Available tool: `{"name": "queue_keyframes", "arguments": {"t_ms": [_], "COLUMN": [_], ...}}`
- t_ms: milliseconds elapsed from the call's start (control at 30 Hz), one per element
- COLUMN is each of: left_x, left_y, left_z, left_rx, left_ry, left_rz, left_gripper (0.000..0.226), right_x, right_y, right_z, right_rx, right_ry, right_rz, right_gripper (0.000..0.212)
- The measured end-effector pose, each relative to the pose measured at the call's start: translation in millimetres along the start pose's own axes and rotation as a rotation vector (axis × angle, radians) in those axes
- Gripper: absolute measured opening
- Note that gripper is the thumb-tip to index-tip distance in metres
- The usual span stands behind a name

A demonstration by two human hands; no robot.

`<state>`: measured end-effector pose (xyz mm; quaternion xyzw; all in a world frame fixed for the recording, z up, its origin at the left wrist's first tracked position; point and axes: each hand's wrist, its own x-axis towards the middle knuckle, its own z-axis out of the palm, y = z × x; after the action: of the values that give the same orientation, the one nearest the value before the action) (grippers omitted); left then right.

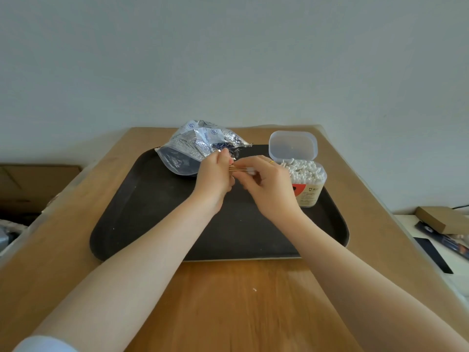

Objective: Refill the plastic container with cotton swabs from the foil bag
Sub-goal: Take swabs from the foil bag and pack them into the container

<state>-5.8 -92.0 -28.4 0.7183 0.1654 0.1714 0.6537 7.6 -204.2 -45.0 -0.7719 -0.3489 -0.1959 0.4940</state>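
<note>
A crumpled foil bag (198,146) lies open at the back left of a dark tray (152,212). At the tray's back right stands a clear plastic container (308,185), its hinged lid (293,144) flipped up and its body packed with white-tipped cotton swabs. Over the tray's middle, both hands meet on a small bundle of cotton swabs (239,169) with wooden sticks. My left hand (214,174) pinches one end of it, just in front of the bag. My right hand (266,185) pinches the other end, left of the container.
The tray sits on a wooden table (228,301) against a pale wall. A small white scrap (254,290) lies on the wood near me. Cardboard (38,179) is off the left edge; a brown box (441,219) and dark papers lie on a surface to the right.
</note>
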Motion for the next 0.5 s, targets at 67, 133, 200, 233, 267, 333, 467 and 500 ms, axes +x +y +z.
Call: {"name": "queue_keyframes", "arguments": {"t_ms": [67, 133, 200, 233, 267, 333, 467, 500], "left_x": [1.4, 3.0, 6.2, 8.0, 9.5, 12.4, 19.4, 19.8], "left_y": [1.6, -1.5, -5.4, -6.2, -5.8, -0.9, 6.2, 5.9], "left_z": [4.5, 8.2, 13.9, 16.6, 18.3, 23.2, 35.1, 37.3], "left_rx": [-0.107, -0.153, -0.202, -0.243, -0.288, -0.399, -0.347, -0.156], "left_ry": [-0.019, -0.037, -0.06, -0.071, -0.078, -0.104, -0.111, -0.125], "left_rz": [-0.115, -0.178, -0.23, -0.266, -0.312, -0.401, -0.325, -0.235], "left_gripper": [0.018, 0.02, 0.028, 0.032, 0.034, 0.032, 0.031, 0.034], "right_x": [-2.5, -3.3, -0.6, 1.4, 3.5, 9.4, 28.9, 32.9], "right_y": [5.6, 7.8, 14.1, 16.9, 19.2, 21.4, 24.3, 25.8], "right_z": [-0.3, -2.1, -6.1, -8.1, -9.1, -13.9, -37.0, -45.6], "right_rx": [-0.128, -0.184, -0.23, -0.267, -0.293, -0.258, 0.013, 0.101], "right_ry": [0.012, 0.03, 0.043, 0.04, 0.031, 0.012, 0.13, 0.168], "right_rz": [-0.104, -0.156, -0.243, -0.282, -0.306, -0.256, 0.253, 0.35], "right_gripper": [0.023, 0.024, 0.018, 0.015, 0.011, 0.008, 0.005, 0.006]}}
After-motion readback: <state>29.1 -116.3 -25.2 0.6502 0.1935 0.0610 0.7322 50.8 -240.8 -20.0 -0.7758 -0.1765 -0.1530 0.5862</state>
